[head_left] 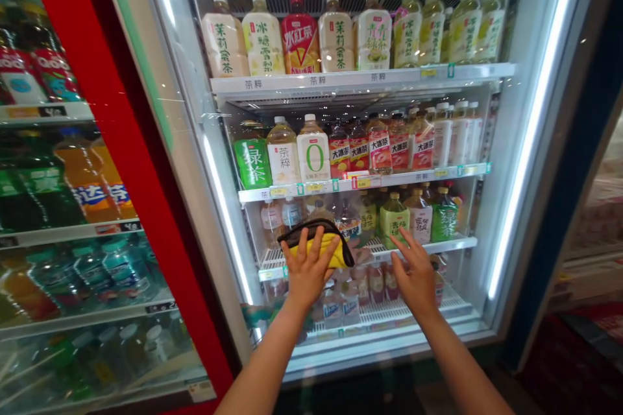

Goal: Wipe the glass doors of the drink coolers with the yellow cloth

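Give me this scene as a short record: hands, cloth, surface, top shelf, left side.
Left hand: spread over cloth
Cloth: yellow cloth with black edging
Right hand: open, contact unclear
Surface: transparent glass door, lit drinks cooler
Top shelf: pale-labelled plastic bottles, one red-labelled bottle
Left side: red-framed drinks cooler
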The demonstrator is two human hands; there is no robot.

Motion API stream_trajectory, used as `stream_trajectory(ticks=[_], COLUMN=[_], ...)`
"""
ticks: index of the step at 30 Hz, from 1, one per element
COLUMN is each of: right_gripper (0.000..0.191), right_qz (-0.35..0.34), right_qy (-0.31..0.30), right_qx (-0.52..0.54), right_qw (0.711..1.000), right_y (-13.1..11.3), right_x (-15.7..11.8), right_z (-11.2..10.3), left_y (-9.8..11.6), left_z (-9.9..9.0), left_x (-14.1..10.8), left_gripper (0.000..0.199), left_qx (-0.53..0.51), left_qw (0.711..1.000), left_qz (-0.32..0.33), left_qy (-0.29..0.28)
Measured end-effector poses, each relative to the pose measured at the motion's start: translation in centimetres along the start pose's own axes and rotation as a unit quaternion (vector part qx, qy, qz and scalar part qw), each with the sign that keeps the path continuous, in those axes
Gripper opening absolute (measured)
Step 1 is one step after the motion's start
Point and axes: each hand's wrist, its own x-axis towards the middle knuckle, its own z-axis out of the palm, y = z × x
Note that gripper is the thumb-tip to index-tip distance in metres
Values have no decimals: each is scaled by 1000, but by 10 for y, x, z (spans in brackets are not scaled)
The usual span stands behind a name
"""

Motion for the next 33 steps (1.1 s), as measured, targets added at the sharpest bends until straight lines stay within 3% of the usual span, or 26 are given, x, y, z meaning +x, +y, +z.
stream_trajectory(ticks=[2,5,7,9,13,15,17,19,21,25,27,29,33], right_gripper=[38,47,51,52,49,48,50,53,56,60,60,58,56], right_qz=[11,12,4,1,10,18,25,21,8,-24,-42,-56,-75], right_qy=[12,5,-3,-4,12,22,26,23,14,-21,-36,-37,-22], right_qx=[-3,-8,-21,-38,-62,-62,-58,-54,-56,-83,-90,-85,-56], right_qw=[1000,1000,1000,999,998,998,998,998,998,996,994,994,995], right_y=[-2,-8,-9,-6,4,6,7,9,14,39,54,67,85], right_x=[4,5,0,-5,-5,0,5,5,1,-9,-7,2,24], right_z=[0,4,4,1,-8,-10,-8,-5,-4,-17,-28,-39,-55], left_y=[10,32,35,24,1,10,33,56,68,50,40,45,98], left_z=[0,8,13,15,15,15,17,22,31,41,39,33,31], left_x=[22,41,34,16,1,15,36,51,49,17,12,26,81], left_gripper=[90,92,92,90,87,87,91,92,91,84,82,83,87], left_qx=[-23,-58,-71,-74,-81,-90,-101,-103,-95,-75,-58,-52,-37], left_qw=[1000,997,989,984,991,994,994,993,992,986,993,997,988], left_qz=[-17,55,125,159,102,56,16,35,82,145,101,12,-105], left_qy=[-3,-12,-21,-25,-3,16,37,36,28,15,18,61,105])
